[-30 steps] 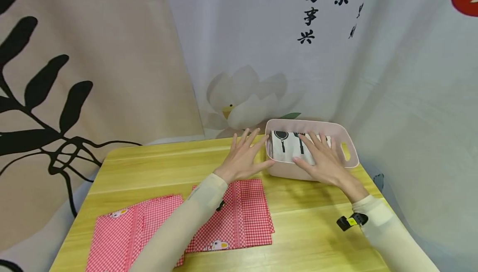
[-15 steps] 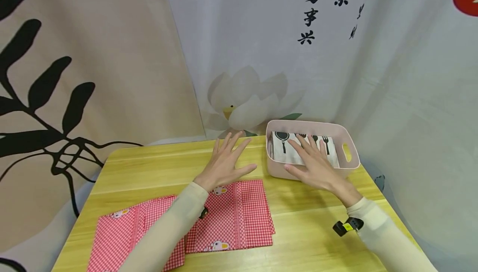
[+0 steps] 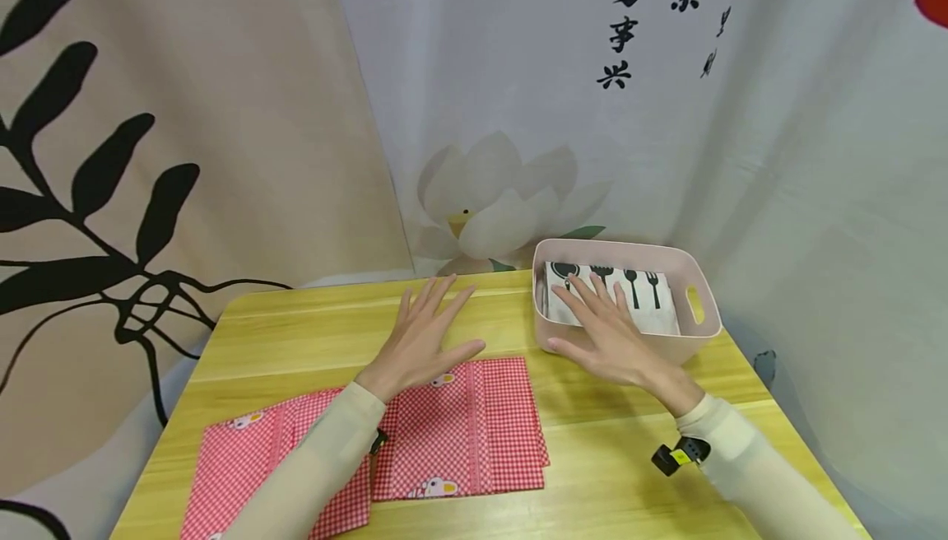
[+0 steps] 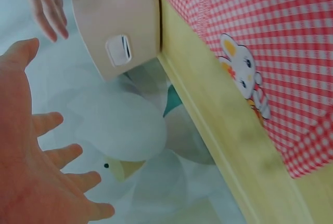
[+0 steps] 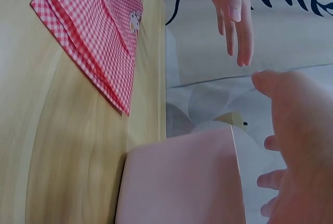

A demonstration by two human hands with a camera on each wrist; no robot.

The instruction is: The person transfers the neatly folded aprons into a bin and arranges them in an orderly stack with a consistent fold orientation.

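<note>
My left hand [image 3: 422, 342] is held over the table with its fingers spread, near the far edge of a folded red-and-white checked cloth [image 3: 474, 433]. Another such cloth [image 3: 244, 458] lies to its left, partly hidden by my left forearm. At the right, my right hand [image 3: 615, 342] hovers with spread fingers in front of a pale pink plastic basket [image 3: 670, 257], covering part of its front. Inside the basket lies a folded white cloth [image 3: 655, 314] printed with black kitchen utensils. Both wrist views show the hands raised, with nothing in them. A rabbit print [image 4: 242, 68] marks the checked cloth.
The yellow wood-grain table [image 3: 311, 326] ends at a printed curtain [image 3: 489, 112] hanging behind it. The basket stands near the table's back right corner, with a handle hole [image 4: 118, 50] in its side.
Both hands have moved left and slightly back toward me, fingers still spread. More of the white cloth in the basket shows now. The cloths and basket have stayed in place.
</note>
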